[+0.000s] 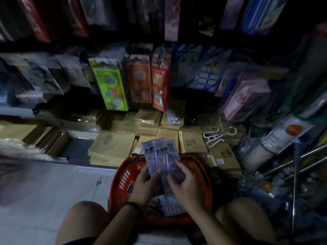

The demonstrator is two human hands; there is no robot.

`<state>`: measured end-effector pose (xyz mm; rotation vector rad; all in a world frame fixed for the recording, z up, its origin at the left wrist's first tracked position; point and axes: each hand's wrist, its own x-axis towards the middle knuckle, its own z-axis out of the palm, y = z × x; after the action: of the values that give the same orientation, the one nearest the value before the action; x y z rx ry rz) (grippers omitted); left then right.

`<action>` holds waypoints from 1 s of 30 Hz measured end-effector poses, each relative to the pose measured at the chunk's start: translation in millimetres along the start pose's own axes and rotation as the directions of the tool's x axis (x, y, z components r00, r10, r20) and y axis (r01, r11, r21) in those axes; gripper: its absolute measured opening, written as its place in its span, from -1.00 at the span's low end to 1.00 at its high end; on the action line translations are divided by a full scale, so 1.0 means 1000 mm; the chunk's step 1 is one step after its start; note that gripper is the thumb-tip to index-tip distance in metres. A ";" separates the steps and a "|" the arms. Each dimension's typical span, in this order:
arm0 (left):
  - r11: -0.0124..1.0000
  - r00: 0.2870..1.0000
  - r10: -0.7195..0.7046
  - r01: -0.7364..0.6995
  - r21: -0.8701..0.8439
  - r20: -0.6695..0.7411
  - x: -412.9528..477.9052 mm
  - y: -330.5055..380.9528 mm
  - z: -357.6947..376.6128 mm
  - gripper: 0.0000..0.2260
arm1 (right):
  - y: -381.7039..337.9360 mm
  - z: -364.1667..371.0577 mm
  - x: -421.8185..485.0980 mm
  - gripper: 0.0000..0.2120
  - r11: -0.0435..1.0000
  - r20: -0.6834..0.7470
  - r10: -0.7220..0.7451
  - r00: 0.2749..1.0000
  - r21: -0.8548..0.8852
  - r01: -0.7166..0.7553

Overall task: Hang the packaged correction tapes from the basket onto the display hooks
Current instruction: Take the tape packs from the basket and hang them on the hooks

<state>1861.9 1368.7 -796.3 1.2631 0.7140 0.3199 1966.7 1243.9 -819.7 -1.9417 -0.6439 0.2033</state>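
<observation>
Dim shop aisle, seen from above. A person crouches with a red basket [120, 175] between the knees. Both hands hold a fan of purple tape packs [160, 152] upright just above the basket: the left hand [144, 184] grips their lower left edge, the right hand [185, 186] curls round their lower right. Loose packs [170, 207] lie in the basket. Metal hooks [304, 154] jut out on the right
</observation>
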 end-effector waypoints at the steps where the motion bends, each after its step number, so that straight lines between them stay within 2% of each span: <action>1: 0.999 0.999 0.039 -0.040 0.018 0.015 0.000 0.013 0.005 -0.73 | -0.010 -0.012 0.006 -0.51 0.998 -0.014 -0.049 0.999 -0.039 0.048; 5: 0.981 0.984 0.147 -0.158 0.110 0.102 -0.003 0.082 0.027 -0.65 | -0.057 -0.064 0.029 -0.42 0.984 -0.034 -0.161 0.986 -0.089 0.157; 10: 0.961 0.957 0.258 -0.268 0.070 0.130 -0.010 0.172 0.066 -0.62 | -0.117 -0.129 0.060 -0.39 0.940 -0.147 -0.307 0.940 -0.200 0.276; 14: 0.948 0.935 0.309 -0.318 0.026 0.172 -0.019 0.239 0.098 -0.70 | -0.168 -0.188 0.083 -0.41 0.884 -0.209 -0.406 0.890 -0.339 0.323; 19: 0.903 0.885 0.409 -0.428 0.041 0.223 -0.021 0.318 0.127 -0.69 | -0.219 -0.266 0.118 -0.40 0.847 -0.283 -0.476 0.833 -0.401 0.348; 24: 0.799 0.792 0.567 -0.595 0.081 0.224 -0.015 0.385 0.157 -0.69 | -0.264 -0.338 0.155 -0.39 0.815 -0.382 -0.531 0.757 -0.474 0.333; 30: 0.759 0.744 0.616 -0.649 0.061 0.259 -0.001 0.450 0.196 -0.65 | -0.285 -0.404 0.206 -0.41 0.786 -0.457 -0.571 0.682 -0.543 0.295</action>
<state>2059.4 1354.5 -347.2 1.6406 0.0812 0.6802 2209.1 1124.1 -357.2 -2.0209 -0.7391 -0.9271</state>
